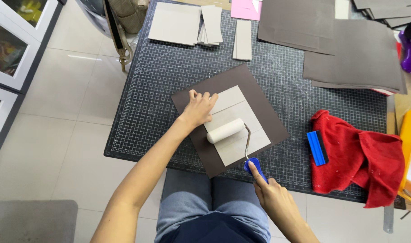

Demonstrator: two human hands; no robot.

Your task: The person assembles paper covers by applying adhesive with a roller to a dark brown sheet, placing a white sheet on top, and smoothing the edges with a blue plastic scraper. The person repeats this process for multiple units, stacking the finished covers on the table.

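Grey board panels [236, 123] lie on a dark brown sheet [259, 105]; the left hand [198, 108] presses them with flat open fingers, the right hand [274, 193] grips the blue-handled roller [226, 130].

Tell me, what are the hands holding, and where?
The right hand holds a roller by its blue handle. The left hand only presses flat on the grey boards.

The person's two forearms are bare, with no sleeves reaching into view. The left hand [198, 108] and right hand [273, 195] are ungloved, and no rings, watch or bracelets can be made out. The lap is covered by grey-blue jeans [192, 198], with a dark navy garment [214, 229] at the near edge.
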